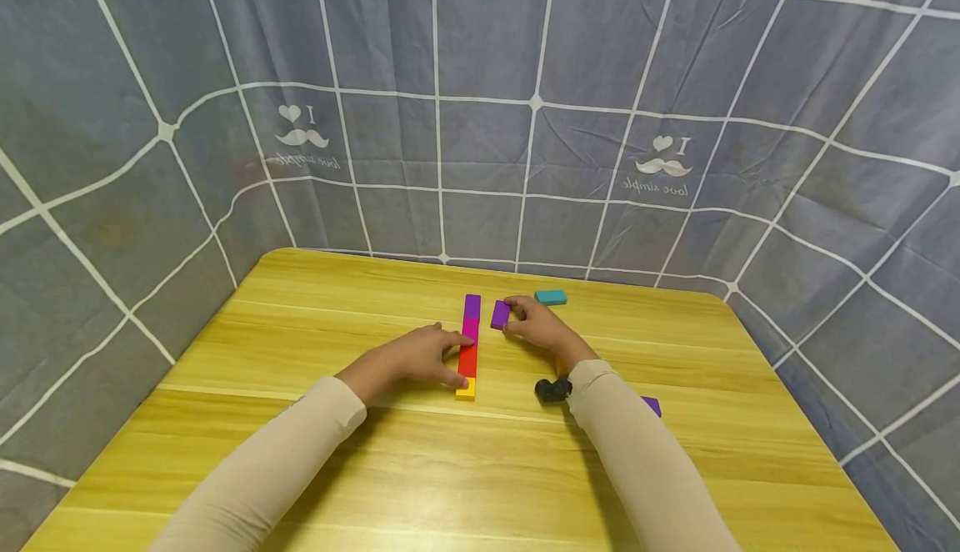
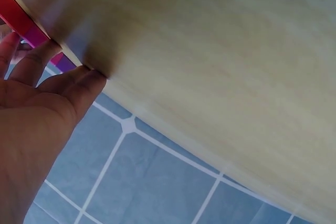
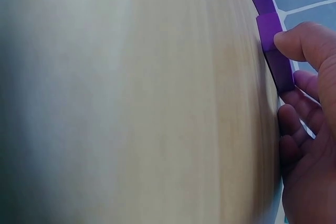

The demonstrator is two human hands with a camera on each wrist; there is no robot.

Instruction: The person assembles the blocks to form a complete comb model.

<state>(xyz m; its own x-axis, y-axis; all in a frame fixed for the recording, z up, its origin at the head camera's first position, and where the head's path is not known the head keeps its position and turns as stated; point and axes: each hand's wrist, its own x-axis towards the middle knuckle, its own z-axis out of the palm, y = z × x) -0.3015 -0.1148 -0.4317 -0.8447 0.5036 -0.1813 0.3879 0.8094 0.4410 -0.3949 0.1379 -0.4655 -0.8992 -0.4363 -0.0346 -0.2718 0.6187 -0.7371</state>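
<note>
A straight row of blocks on the table runs from a purple block (image 1: 472, 306) at its far end through magenta (image 1: 470, 331) and red (image 1: 467, 361) to yellow (image 1: 465, 391) at the near end. On the row's left side, my left hand (image 1: 416, 355) has its thumb at the yellow block and a finger at the magenta one, fingers loosely extended. My right hand (image 1: 542, 324) pinches a separate purple block (image 1: 500, 315) just right of the row's far end. In the right wrist view, the thumb presses on this purple block (image 3: 269, 31).
A teal block (image 1: 551, 297) lies behind my right hand. Another purple block (image 1: 652, 406) is partly covered by my right sleeve, and an orange-yellow piece (image 1: 560, 366) shows beside that wrist. A grey, white-lined curtain (image 1: 487, 143) stands behind the table (image 1: 480, 469).
</note>
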